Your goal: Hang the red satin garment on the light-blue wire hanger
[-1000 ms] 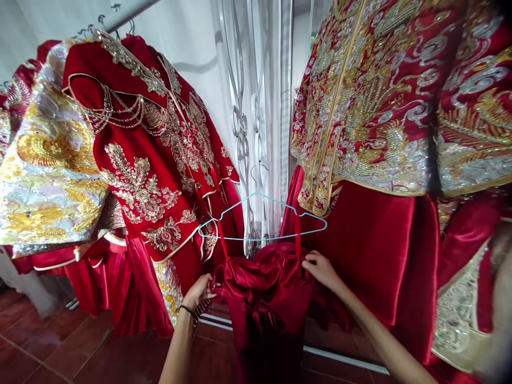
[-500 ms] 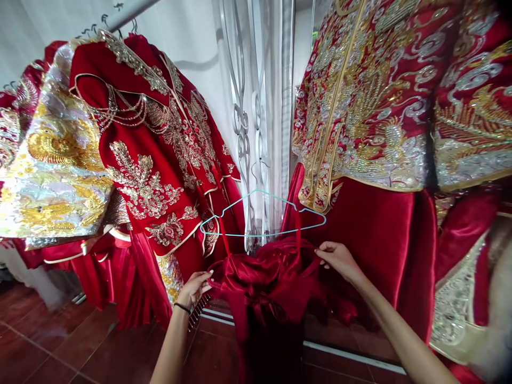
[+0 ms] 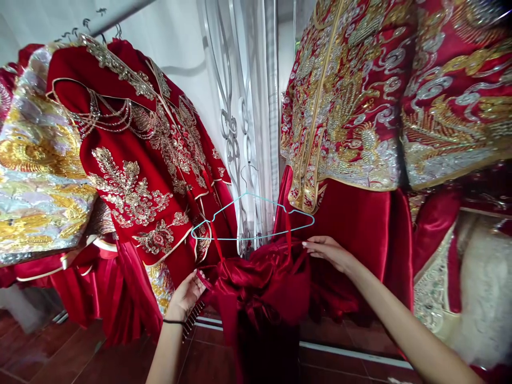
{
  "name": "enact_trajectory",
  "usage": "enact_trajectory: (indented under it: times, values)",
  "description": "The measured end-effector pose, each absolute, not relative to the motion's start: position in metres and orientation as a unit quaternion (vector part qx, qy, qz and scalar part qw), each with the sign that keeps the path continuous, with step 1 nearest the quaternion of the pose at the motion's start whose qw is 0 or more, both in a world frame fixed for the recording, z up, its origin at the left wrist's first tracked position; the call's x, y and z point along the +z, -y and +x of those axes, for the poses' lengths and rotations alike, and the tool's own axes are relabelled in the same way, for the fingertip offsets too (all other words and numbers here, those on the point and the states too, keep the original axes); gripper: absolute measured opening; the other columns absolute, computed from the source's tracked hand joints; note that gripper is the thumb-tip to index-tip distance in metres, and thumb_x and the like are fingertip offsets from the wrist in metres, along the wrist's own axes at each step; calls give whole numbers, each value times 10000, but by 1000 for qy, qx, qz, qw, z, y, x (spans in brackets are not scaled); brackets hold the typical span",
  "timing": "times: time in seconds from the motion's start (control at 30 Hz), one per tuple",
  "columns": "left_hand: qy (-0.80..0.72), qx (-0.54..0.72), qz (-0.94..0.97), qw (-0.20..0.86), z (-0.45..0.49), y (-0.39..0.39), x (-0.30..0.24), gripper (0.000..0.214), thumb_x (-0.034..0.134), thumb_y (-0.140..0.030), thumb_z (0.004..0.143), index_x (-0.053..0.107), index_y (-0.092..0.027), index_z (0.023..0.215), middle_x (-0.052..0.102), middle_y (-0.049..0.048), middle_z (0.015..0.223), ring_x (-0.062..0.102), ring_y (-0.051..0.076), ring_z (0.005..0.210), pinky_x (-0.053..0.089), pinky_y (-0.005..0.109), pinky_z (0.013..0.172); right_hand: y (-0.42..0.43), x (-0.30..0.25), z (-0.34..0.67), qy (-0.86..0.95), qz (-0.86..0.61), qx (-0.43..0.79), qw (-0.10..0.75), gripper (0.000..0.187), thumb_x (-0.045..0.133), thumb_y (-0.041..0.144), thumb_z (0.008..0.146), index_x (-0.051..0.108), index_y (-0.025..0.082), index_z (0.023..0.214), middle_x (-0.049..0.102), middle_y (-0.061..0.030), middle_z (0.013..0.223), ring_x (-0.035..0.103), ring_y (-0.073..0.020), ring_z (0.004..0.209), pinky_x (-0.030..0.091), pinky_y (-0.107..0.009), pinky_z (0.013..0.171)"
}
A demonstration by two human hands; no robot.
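Observation:
A dark red satin dress (image 3: 260, 280) with a gathered bodice hangs by two thin straps from a light blue hanger (image 3: 247, 194). The hanger's hook points up in front of white curtains and ironwork. At the dress's left side, my left hand (image 3: 187, 294), wearing a dark wrist band, pinches the top edge between thumb and fingers. On the opposite side my right hand (image 3: 328, 253) has its fingertips closed on the dress's upper edge, the other fingers fairly straight. The lower part of the dress falls into shadow between my forearms.
On the left, a red jacket with gold beading (image 3: 132, 186) and a pale gold embroidered garment (image 3: 44, 176) hang from a metal rail (image 3: 124, 17). To the right hangs a red-and-gold embroidered jacket (image 3: 344, 106) above red satin cloth (image 3: 360, 229). Dark red tiles (image 3: 208, 354) cover the floor.
The whole scene has shifted left in view as the camera turned slightly right. Both hands stay on the dress; my right hand's fingers look straighter.

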State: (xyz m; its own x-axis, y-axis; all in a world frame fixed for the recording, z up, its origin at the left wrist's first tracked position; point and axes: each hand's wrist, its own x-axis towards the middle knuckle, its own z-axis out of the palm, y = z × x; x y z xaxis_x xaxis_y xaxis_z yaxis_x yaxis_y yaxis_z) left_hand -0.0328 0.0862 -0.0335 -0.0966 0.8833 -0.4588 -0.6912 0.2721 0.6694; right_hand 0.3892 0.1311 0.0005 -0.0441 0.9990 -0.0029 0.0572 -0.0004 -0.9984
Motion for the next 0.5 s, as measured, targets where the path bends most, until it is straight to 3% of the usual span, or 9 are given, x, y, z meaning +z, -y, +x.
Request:
enact_trajectory:
  times: [0.1,0.2,0.3,0.5]
  values:
    - [-447,599,142,648,-32,-92,-13,198,402,-63,845,546,-139,731,622,35,638,614,120,559,514,247,558,-133,0,389,456,-434,577,520,252,766,348,532,612,183,645,665,-25,703,614,-126,665,494,-252,655]
    - [-459,601,167,633,-32,-100,7,205,400,-55,847,565,-129,751,640,44,675,609,111,558,506,237,547,-137,-4,389,430,-436,599,516,280,777,371,538,586,181,616,615,10,604,547,-83,528,448,-210,512]
    - [-467,601,181,623,-34,-109,23,198,425,-56,836,566,-128,718,641,45,680,601,111,554,504,241,539,-143,-6,392,421,-429,625,498,282,765,362,573,557,172,598,546,39,525,470,-54,449,373,-183,420]
    - [-468,607,148,625,-42,-127,46,177,464,-80,819,560,-129,679,552,18,572,506,94,471,463,229,474,-158,-1,402,307,-435,667,521,160,637,238,739,520,198,636,548,37,524,460,-61,420,382,-189,415]
